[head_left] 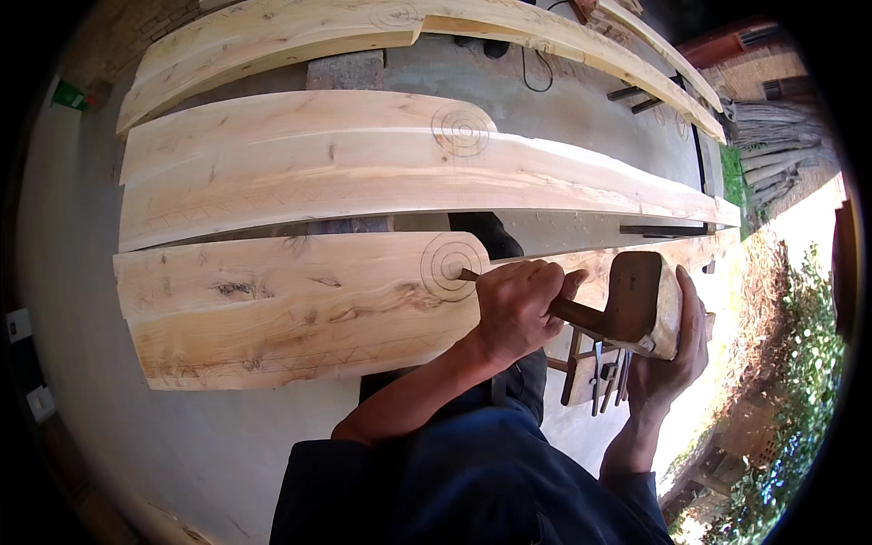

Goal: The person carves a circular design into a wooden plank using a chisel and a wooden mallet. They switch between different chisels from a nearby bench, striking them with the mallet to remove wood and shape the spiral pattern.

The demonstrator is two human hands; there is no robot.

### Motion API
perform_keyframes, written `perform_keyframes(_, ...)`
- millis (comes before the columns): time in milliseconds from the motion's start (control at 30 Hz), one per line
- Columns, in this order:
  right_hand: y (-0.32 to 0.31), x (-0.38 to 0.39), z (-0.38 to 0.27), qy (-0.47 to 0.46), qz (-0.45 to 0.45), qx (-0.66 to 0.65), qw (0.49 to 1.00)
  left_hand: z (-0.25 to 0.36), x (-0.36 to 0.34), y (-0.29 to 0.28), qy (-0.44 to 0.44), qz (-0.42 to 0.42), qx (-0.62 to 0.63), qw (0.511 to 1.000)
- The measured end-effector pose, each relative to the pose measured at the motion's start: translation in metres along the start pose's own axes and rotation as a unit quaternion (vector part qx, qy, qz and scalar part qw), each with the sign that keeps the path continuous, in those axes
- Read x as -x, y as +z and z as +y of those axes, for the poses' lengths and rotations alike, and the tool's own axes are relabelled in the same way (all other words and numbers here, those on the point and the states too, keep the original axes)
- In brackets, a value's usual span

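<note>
Your left hand has its grip closed around the chisel, tip on the concentric-ring carving at the near plank's three o'clock end, while your right hand clasps the wooden mallet at the chisel's three o'clock; a glancing blow could slip onto your knuckles or gouge across the rings.

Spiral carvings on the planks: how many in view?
3 clear: one on the near plank under the chisel, one on the middle plank, one on the far plank. Faint marks at far right may be more; cannot tell.
</note>
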State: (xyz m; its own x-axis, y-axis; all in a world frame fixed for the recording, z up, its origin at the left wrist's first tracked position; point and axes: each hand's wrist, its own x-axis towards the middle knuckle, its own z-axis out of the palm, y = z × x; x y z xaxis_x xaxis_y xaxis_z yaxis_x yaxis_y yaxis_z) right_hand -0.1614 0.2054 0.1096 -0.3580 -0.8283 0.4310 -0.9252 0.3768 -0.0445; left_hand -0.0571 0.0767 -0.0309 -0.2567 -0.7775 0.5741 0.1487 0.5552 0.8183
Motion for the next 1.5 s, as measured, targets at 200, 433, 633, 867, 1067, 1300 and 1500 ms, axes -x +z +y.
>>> perform_keyframes(200,-0.028,0.029,0.013,0.180,0.362,-0.333,0.852,0.007,-0.005,-0.003,-0.020,0.004,0.021,1.000)
perform_keyframes(433,0.007,0.028,0.017,0.087,0.187,-0.117,0.972,0.003,-0.006,-0.004,-0.035,-0.001,0.021,0.999)
perform_keyframes(633,0.072,0.044,0.047,0.241,-0.098,-0.136,0.956,0.067,0.030,0.011,0.167,-0.147,0.090,0.971)
perform_keyframes(867,0.160,0.075,0.056,0.058,-0.140,-0.013,0.988,0.066,0.074,-0.003,0.192,-0.295,0.014,0.936)
perform_keyframes(1067,0.150,0.079,0.041,0.009,-0.099,-0.068,0.993,0.064,0.075,-0.012,0.204,-0.406,-0.014,0.891)
perform_keyframes(1300,0.064,0.134,0.060,0.363,-0.211,-0.593,0.687,0.075,0.081,0.022,0.246,-0.494,0.032,0.833)
perform_keyframes(1500,0.049,0.167,0.075,0.391,-0.260,-0.751,0.465,0.086,0.098,0.060,0.311,-0.556,0.117,0.762)
